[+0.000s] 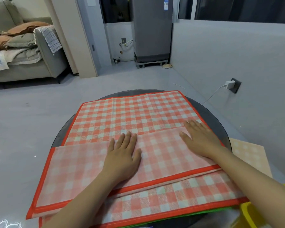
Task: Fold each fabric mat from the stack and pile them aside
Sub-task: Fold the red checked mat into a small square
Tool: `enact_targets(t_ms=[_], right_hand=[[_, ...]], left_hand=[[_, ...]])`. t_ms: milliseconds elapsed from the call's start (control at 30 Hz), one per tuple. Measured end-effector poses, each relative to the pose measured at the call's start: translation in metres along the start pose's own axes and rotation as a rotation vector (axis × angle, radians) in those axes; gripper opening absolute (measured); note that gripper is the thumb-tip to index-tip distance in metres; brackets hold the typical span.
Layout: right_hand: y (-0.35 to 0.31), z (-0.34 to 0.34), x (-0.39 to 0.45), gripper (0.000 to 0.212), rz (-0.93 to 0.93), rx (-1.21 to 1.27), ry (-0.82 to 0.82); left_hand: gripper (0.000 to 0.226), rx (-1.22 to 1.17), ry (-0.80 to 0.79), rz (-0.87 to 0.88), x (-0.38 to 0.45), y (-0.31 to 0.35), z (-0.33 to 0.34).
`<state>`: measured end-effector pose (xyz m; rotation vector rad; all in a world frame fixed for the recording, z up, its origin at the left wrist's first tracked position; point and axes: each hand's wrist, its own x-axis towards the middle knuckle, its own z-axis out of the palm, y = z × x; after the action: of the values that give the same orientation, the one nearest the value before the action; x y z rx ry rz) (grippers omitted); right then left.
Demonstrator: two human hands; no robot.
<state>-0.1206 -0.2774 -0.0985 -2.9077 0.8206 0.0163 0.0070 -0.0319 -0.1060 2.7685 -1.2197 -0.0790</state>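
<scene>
Here the round dark glass table carries the stack, and nearly all of its top is hidden under cloth. On top lies a red-and-white checked fabric mat with an orange-red border, its near part folded over so that the paler underside forms a flap across the front. Under its near edge shows a second checked layer, and whether that is the same mat or another one cannot be told. A thin green edge peeps out below it at the lower right. The left hand lies flat on the flap, fingers straight and slightly spread, pressing it down. The right hand is likewise flat and spread, its fingertips reaching over the fold line onto the brighter checks. Off the table's right side, a pale peach checked cloth is partly cut off by the right forearm, and a yellow object in the bottom corner is too cropped to name
</scene>
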Motion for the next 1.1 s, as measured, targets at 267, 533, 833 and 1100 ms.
enact_targets(t_ms=[267,533,833,1100], right_hand=[[-0.018,-0.003,-0.004,0.063,-0.013,0.080,0.015],[-0.113,-0.005,-0.016,0.051,-0.287,0.300,-0.041],[-0.125,0.014,-0.016,0.057,-0.365,0.067,-0.049],[-0.126,0.012,-0.018,0.058,-0.357,0.032,-0.056]], left_hand=[[0.061,-0.004,0.004,0.005,-0.001,0.001,-0.002],[0.054,-0.049,-0.003,0.012,0.001,0.001,-0.003],[0.054,-0.047,0.000,-0.068,-0.018,-0.052,-0.009],[0.055,-0.007,0.020,-0.231,-0.052,-0.122,-0.017]])
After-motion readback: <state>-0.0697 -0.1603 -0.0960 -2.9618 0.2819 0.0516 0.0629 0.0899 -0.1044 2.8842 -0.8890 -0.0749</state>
